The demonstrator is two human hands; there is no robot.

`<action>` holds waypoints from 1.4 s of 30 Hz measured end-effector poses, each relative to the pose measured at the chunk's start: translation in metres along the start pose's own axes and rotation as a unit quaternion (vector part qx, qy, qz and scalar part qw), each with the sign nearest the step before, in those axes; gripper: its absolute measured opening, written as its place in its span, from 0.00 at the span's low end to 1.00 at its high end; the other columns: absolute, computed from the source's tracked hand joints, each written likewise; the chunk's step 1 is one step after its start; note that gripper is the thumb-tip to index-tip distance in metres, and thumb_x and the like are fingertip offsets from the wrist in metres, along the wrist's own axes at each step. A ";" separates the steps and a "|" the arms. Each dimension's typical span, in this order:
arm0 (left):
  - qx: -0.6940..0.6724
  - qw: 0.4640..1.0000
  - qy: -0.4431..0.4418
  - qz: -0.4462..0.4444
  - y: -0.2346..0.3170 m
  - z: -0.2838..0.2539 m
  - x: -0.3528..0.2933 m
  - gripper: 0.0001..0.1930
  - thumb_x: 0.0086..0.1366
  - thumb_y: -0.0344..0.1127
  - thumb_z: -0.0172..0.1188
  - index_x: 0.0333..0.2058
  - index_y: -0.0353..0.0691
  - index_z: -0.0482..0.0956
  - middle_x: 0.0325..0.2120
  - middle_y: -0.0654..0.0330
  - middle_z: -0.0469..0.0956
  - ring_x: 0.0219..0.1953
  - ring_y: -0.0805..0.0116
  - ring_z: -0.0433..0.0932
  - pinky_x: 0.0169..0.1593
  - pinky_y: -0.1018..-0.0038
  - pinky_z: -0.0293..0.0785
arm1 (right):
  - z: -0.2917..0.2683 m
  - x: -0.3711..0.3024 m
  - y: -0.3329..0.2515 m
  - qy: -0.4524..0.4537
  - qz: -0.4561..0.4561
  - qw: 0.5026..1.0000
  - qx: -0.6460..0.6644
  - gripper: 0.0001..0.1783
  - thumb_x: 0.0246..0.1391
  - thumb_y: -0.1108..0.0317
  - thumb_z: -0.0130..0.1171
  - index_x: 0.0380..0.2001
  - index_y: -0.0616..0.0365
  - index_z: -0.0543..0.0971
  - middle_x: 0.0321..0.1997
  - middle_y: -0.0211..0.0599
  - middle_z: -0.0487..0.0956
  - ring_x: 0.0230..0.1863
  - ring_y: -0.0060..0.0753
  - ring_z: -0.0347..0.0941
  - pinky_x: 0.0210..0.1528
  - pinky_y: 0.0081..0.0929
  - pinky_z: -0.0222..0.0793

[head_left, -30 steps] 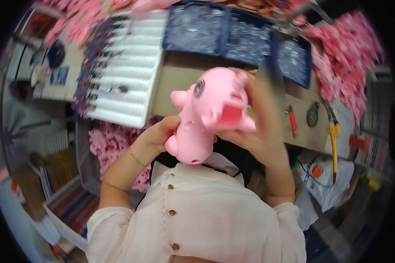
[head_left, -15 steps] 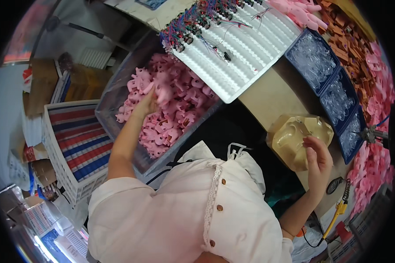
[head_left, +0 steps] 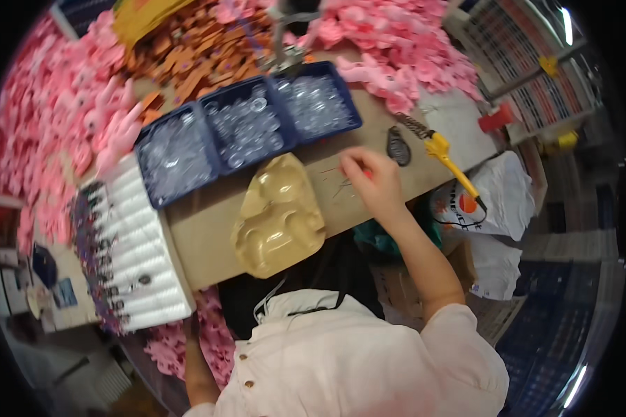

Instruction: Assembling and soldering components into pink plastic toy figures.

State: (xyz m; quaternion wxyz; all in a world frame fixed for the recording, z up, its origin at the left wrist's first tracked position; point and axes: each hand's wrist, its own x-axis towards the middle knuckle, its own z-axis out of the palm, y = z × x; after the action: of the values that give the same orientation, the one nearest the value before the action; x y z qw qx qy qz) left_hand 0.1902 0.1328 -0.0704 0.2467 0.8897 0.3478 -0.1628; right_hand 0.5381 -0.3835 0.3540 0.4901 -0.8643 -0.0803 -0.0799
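Note:
My right hand point(head_left: 370, 182) is over the bench with thumb and fingers drawn together. A small red bit shows at the fingers, too blurred to name. Thin loose wires point(head_left: 342, 182) lie on the bench beside the fingertips. To the left of that hand stands a clear yellowish moulded plastic tray point(head_left: 278, 233) with rounded hollows. My left forearm point(head_left: 198, 368) reaches down at the lower left among pink moulded toy pieces point(head_left: 219, 333). The left hand is dark and mostly hidden near the edge of a white ridged tray point(head_left: 142, 243), its fingers not visible.
A three-part blue bin point(head_left: 219, 170) of clear plastic parts stands behind the yellowish tray. Orange pieces point(head_left: 188, 59) and pink heaps point(head_left: 396, 42) lie beyond. Wired components point(head_left: 104, 257) line the white tray. A yellow-handled soldering iron point(head_left: 455, 167) and a black oval object point(head_left: 398, 147) are at right.
The view has swung to the right, bringing the bench to the middle. My right hand has left the yellowish tray for the wires. The left hand, on the pink pieces before, is now mostly hidden.

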 end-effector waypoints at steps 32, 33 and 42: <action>0.149 0.949 0.211 0.182 0.677 -0.268 0.138 0.20 0.55 0.45 0.55 0.44 0.42 0.72 0.40 0.50 0.78 0.40 0.53 0.79 0.43 0.60 0.74 | -0.031 0.131 0.037 0.322 0.029 0.898 0.299 0.23 0.51 0.70 0.49 0.51 0.64 0.65 0.49 0.37 0.70 0.47 0.27 0.69 0.47 0.23 0.66; 0.154 0.938 0.234 0.205 0.665 -0.274 0.154 0.20 0.54 0.45 0.56 0.43 0.42 0.72 0.40 0.51 0.78 0.40 0.53 0.79 0.43 0.60 0.74 | -0.031 0.104 0.025 0.290 0.043 0.908 0.298 0.25 0.50 0.71 0.49 0.53 0.64 0.64 0.50 0.37 0.70 0.48 0.27 0.69 0.48 0.23 0.65; -0.389 0.782 0.058 0.484 0.585 -0.354 0.100 0.19 0.57 0.38 0.59 0.48 0.45 0.73 0.34 0.63 0.78 0.35 0.67 0.77 0.35 0.72 0.74 | -0.054 0.020 -0.030 -0.399 -0.138 0.901 -0.096 0.13 0.41 0.71 0.57 0.36 0.56 0.78 0.40 0.38 0.74 0.46 0.35 0.69 0.55 0.34 0.59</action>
State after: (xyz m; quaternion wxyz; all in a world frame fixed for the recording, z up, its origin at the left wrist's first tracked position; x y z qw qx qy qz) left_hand 0.7122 0.0100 0.3664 0.5972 0.7777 -0.0806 0.1792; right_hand 0.5483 -0.4135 0.4105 0.3154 -0.8470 -0.3794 0.1979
